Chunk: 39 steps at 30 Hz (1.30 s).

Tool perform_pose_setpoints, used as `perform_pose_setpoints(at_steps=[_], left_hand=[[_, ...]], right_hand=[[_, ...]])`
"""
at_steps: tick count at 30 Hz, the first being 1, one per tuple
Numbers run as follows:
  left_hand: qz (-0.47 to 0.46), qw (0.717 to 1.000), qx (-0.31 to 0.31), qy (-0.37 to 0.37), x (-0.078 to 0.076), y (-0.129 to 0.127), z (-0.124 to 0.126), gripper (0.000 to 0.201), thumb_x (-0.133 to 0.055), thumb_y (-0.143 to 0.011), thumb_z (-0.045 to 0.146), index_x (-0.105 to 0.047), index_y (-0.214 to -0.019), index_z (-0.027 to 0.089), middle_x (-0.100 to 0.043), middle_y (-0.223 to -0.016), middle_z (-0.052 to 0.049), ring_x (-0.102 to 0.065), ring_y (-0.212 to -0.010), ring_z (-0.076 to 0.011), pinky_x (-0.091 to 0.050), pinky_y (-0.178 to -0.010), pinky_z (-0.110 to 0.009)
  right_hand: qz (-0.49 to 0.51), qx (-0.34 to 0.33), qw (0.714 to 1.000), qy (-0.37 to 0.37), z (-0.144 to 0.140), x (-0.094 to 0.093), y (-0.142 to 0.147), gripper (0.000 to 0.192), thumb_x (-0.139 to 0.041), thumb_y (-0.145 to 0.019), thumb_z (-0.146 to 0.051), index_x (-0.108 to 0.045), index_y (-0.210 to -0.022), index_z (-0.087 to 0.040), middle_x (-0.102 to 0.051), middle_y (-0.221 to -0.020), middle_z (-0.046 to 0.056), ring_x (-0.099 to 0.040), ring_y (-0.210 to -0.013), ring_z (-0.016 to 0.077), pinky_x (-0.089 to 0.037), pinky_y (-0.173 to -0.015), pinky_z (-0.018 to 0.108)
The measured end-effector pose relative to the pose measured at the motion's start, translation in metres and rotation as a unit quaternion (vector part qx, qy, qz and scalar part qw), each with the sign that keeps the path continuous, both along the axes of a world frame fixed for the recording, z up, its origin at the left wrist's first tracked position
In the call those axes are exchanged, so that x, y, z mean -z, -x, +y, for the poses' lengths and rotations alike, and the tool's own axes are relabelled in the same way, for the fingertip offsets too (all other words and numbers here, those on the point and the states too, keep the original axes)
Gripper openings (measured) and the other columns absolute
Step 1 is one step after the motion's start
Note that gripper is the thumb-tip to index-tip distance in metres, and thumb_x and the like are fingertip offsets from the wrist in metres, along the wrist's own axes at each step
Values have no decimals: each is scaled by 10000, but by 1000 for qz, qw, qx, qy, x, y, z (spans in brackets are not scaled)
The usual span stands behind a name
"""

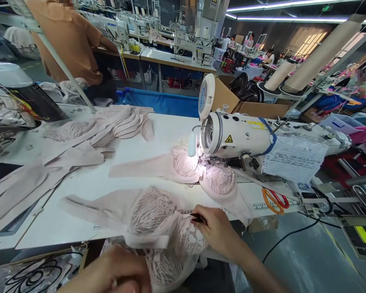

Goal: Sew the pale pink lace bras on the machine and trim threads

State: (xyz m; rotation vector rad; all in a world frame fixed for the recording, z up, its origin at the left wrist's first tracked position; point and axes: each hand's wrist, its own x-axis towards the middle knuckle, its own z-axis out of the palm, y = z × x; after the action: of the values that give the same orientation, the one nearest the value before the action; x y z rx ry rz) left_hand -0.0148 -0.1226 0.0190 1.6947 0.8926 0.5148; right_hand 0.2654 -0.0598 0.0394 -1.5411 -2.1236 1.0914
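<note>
A pale pink lace bra lies at the table's front edge, its lower part hanging toward my lap. My right hand is closed round a small dark pointed tool, maybe snips or tweezers, over the middle of this bra. Low in the view, my left hand has its fingers curled beside the hanging lace cup; what they hold, if anything, is hidden. Behind, a second lace bra lies with its middle under the lit needle area of a white sewing machine.
Pale fabric pieces are piled at the left, near a spray can. Orange-handled scissors lie at the table's right end. Thread cones stand behind the machine. A person in an orange shirt sits beyond the table.
</note>
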Motion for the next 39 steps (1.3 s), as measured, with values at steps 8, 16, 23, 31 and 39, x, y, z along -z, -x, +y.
perform_pose_setpoints(at_steps=[8, 16, 23, 31, 39], left_hand=[[78, 936, 193, -285, -37, -59, 85, 277, -652, -810, 18, -763, -867, 265, -520, -1515, -32, -329, -1492, -354, -304, -1183, -615], [-48, 979, 194, 48, -44, -34, 95, 396, -609, -950, 340, -608, -590, 175, -574, -607, -24, -516, -583, -139, -452, -630, -272], [-186, 946, -74, 254, -10, -44, 66, 503, -757, -786, 551, -553, -550, 156, -500, -574, 11, -421, -554, -99, -374, -530, -210], [-401, 812, -145, 399, 16, -68, 47, 640, -907, -623, 529, -381, -514, 181, -347, -414, 94, -283, -353, -24, -306, -377, -157], [-446, 801, -134, 376, 9, -76, 37, 716, -878, -661, 572, -292, -498, 194, -279, -409, 88, -248, -350, -35, -281, -348, -164]], right_hand=[[120, -122, 984, -43, -29, -6, -19, 191, -632, -765, -47, -704, -836, -209, -718, -729, -31, -601, -616, 111, -375, -629, 208], [207, -205, 956, 46, -17, -19, -44, 141, -683, -878, -282, -681, -781, -178, -623, -691, -17, -505, -594, 90, -357, -565, 204], [243, -116, 947, 173, 3, -6, -53, 551, -709, -789, -686, -511, -659, -188, -551, -704, 1, -438, -635, 122, -321, -578, 254], [401, 4, 877, 265, -6, 18, -40, 645, -729, -743, -711, -354, -530, -232, -359, -468, -64, -304, -437, 89, -202, -443, 248], [449, -24, 848, 282, -5, 24, -37, 695, -712, -715, -766, -302, -504, -246, -290, -402, -92, -226, -359, 69, -193, -386, 233]])
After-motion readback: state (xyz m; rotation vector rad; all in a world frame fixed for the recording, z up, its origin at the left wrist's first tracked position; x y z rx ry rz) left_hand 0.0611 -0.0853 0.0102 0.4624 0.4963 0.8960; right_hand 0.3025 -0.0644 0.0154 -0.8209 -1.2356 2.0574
